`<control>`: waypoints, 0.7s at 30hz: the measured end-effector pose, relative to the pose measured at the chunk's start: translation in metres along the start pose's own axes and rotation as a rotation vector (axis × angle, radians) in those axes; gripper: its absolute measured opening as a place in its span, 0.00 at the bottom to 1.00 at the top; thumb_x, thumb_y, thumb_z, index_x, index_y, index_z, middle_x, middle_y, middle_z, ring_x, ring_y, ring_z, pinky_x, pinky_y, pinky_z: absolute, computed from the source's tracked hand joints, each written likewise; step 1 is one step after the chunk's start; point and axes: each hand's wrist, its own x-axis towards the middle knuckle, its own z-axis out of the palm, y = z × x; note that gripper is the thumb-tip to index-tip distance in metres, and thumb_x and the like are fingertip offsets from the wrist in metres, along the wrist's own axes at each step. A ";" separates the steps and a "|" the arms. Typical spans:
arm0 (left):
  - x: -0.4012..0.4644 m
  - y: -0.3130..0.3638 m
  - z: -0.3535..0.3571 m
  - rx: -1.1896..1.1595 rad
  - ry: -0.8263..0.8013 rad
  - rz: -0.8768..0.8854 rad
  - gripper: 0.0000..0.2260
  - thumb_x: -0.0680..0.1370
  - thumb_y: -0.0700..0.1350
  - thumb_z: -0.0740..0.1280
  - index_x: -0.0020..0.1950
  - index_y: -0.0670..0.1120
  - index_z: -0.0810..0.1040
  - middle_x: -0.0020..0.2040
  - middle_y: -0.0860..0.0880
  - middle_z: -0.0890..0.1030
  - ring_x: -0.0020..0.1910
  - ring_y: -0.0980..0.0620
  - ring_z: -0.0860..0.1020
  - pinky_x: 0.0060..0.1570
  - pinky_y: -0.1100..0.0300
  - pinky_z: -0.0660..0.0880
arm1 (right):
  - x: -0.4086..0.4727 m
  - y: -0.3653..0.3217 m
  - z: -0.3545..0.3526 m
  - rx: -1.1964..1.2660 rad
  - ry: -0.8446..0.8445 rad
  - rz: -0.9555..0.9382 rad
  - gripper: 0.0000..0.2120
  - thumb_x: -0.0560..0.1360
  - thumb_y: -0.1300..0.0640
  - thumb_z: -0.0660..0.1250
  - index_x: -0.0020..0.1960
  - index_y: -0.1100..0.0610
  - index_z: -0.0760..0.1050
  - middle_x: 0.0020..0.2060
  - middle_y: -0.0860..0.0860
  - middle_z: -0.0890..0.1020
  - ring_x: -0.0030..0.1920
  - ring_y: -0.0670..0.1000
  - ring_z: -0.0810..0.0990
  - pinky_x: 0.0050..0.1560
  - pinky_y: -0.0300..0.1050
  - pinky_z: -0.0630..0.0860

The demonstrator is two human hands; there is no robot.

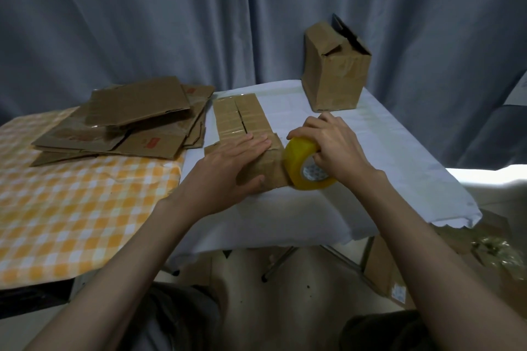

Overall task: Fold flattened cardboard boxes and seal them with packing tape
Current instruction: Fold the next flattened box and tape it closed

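Grey curtain [199,8], checked tablecloth [71,208]

A white-clothed table [385,134] bears a brown folded cardboard box [242,120] centrally and an upright taped box [333,77] at 1 o'clock; the orange-checked table [71,208] holds flattened cardboard sheets [128,122] at 10 o'clock.

White-covered table [399,151]: open cloth lay along the near edge and down the right side, wide enough for a hand to pass. The centre was blocked by 1 box [242,120] under the flat left hand [228,174], with the tape roll [306,165] gripped by the right hand [333,142] touching its right end. At the far right corner 1 upright box [333,71] stood, leaving a strip of bare cloth between it and the right hand. A stack of flattened cartons [128,125] crowded the box's left side, leaving only a narrow gap. Nearer, the orange check cloth [71,208] lay open
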 end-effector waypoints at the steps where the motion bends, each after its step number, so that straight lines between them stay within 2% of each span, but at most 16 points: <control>1: -0.001 0.000 0.000 0.001 0.005 -0.001 0.32 0.79 0.58 0.65 0.81 0.54 0.59 0.80 0.58 0.59 0.79 0.58 0.55 0.76 0.55 0.59 | 0.000 0.000 0.001 -0.008 0.000 -0.013 0.29 0.65 0.67 0.75 0.62 0.47 0.80 0.53 0.50 0.81 0.53 0.56 0.74 0.49 0.49 0.72; 3: -0.005 -0.002 0.002 -0.002 0.018 -0.004 0.32 0.78 0.59 0.64 0.81 0.54 0.59 0.80 0.58 0.59 0.79 0.58 0.54 0.76 0.55 0.58 | 0.000 -0.002 0.001 -0.004 -0.026 -0.029 0.32 0.66 0.66 0.74 0.67 0.47 0.77 0.56 0.50 0.80 0.55 0.55 0.74 0.51 0.49 0.71; 5: -0.007 -0.003 0.002 -0.013 0.024 0.000 0.33 0.78 0.59 0.65 0.81 0.54 0.59 0.80 0.58 0.59 0.80 0.58 0.54 0.77 0.55 0.57 | -0.001 -0.001 0.000 0.068 -0.093 -0.016 0.37 0.69 0.63 0.73 0.74 0.45 0.68 0.61 0.50 0.77 0.58 0.54 0.72 0.56 0.46 0.68; 8: -0.007 -0.002 0.001 -0.007 0.024 0.007 0.34 0.78 0.57 0.67 0.81 0.53 0.60 0.80 0.58 0.59 0.80 0.58 0.55 0.77 0.57 0.56 | -0.007 0.011 -0.011 0.334 -0.213 0.085 0.46 0.69 0.51 0.78 0.79 0.39 0.56 0.69 0.47 0.71 0.65 0.49 0.69 0.61 0.43 0.66; 10: -0.005 0.000 -0.001 0.001 0.029 0.005 0.33 0.78 0.56 0.68 0.80 0.53 0.60 0.80 0.58 0.60 0.79 0.58 0.55 0.76 0.59 0.56 | -0.012 0.023 -0.021 0.538 -0.262 0.174 0.47 0.66 0.43 0.80 0.78 0.37 0.57 0.73 0.44 0.68 0.70 0.45 0.65 0.66 0.42 0.65; 11: -0.005 0.001 -0.001 0.005 0.031 0.005 0.33 0.78 0.56 0.69 0.80 0.53 0.60 0.79 0.59 0.60 0.79 0.58 0.55 0.75 0.60 0.55 | -0.016 0.030 -0.024 0.621 -0.253 0.215 0.44 0.67 0.42 0.79 0.77 0.38 0.61 0.73 0.43 0.68 0.70 0.44 0.66 0.67 0.41 0.65; 13: -0.004 0.003 -0.002 0.013 0.031 0.009 0.33 0.77 0.55 0.70 0.80 0.53 0.61 0.79 0.58 0.61 0.79 0.58 0.56 0.74 0.61 0.55 | -0.018 0.040 -0.022 0.727 -0.107 0.327 0.25 0.75 0.44 0.72 0.71 0.44 0.73 0.69 0.45 0.75 0.66 0.43 0.72 0.62 0.36 0.71; 14: -0.003 0.004 -0.002 0.012 0.030 0.012 0.33 0.77 0.54 0.70 0.80 0.53 0.62 0.79 0.58 0.61 0.79 0.57 0.56 0.74 0.60 0.56 | -0.019 0.044 -0.019 0.752 -0.010 0.396 0.17 0.80 0.46 0.67 0.67 0.48 0.77 0.64 0.46 0.79 0.61 0.43 0.76 0.54 0.33 0.76; 16: -0.001 0.005 -0.004 0.002 0.029 0.016 0.33 0.77 0.54 0.71 0.80 0.53 0.63 0.79 0.58 0.62 0.79 0.57 0.57 0.75 0.59 0.57 | -0.020 0.054 -0.008 0.717 0.068 0.491 0.15 0.85 0.51 0.58 0.61 0.53 0.82 0.56 0.48 0.82 0.51 0.45 0.80 0.36 0.28 0.76; 17: 0.000 0.006 -0.005 -0.001 0.029 0.017 0.33 0.77 0.54 0.71 0.79 0.53 0.63 0.79 0.57 0.62 0.79 0.57 0.58 0.75 0.59 0.57 | -0.021 0.058 -0.002 0.670 0.032 0.515 0.16 0.85 0.53 0.57 0.59 0.54 0.83 0.54 0.49 0.83 0.48 0.46 0.80 0.33 0.26 0.73; 19: 0.000 0.005 -0.006 -0.004 0.029 0.017 0.33 0.77 0.54 0.71 0.79 0.53 0.63 0.78 0.57 0.63 0.78 0.57 0.58 0.75 0.59 0.58 | -0.025 0.065 0.014 0.579 -0.112 0.519 0.13 0.81 0.59 0.61 0.53 0.55 0.85 0.48 0.51 0.85 0.46 0.50 0.82 0.36 0.24 0.69; 21: -0.001 0.003 -0.007 -0.011 0.031 0.020 0.33 0.77 0.54 0.72 0.79 0.53 0.63 0.78 0.57 0.63 0.78 0.57 0.58 0.75 0.59 0.59 | -0.027 0.070 0.030 0.464 -0.237 0.495 0.14 0.75 0.64 0.64 0.38 0.50 0.83 0.42 0.57 0.85 0.44 0.58 0.81 0.36 0.32 0.70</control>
